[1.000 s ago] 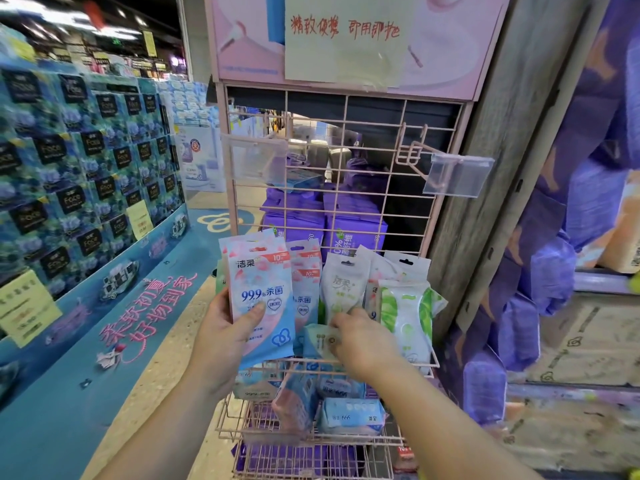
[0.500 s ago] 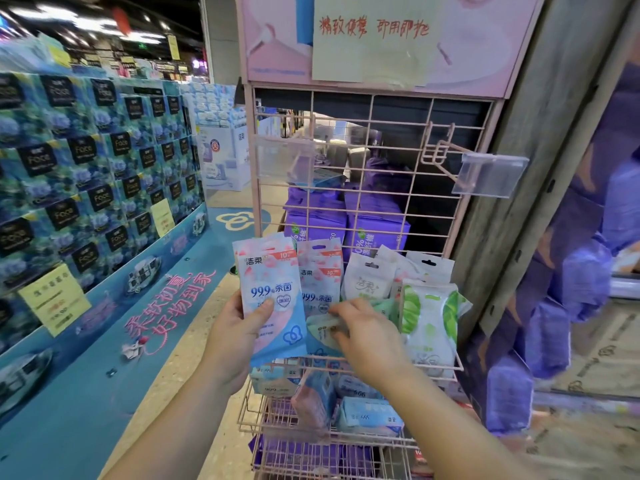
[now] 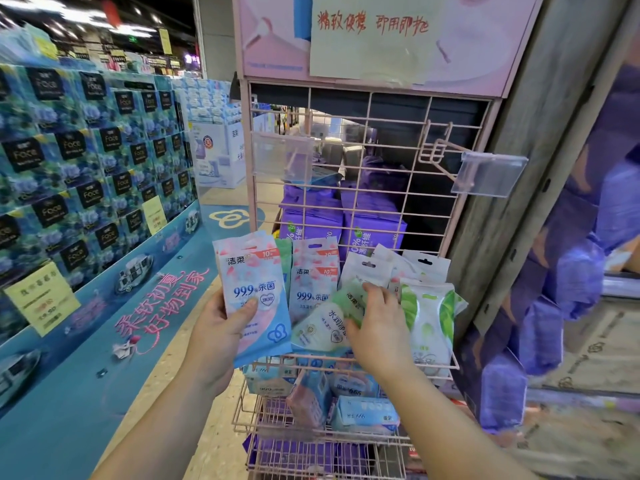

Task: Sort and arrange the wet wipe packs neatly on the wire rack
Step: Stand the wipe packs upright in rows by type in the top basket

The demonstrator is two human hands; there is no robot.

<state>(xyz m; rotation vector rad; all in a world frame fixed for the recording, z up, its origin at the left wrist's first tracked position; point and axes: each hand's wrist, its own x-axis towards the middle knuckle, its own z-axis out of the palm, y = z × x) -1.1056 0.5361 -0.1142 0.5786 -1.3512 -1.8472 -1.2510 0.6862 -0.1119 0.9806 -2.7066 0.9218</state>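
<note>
Since half a second ago, a pale green wet wipe pack (image 3: 329, 323) is lifted further out of the front row and tilted, gripped by the curled fingers and thumb of the right hand (image 3: 377, 327); a small stack of pink-and-blue wipe packs (image 3: 254, 299) is held upright by the left hand (image 3: 216, 336), thumb pressed across its face, just left of the pink wire rack (image 3: 381, 140); more packs are stood in the rack's upper basket, including a white-and-green leaf pack (image 3: 431, 317) at the right; blue packs (image 3: 363, 414) are lying in the lower basket.
</note>
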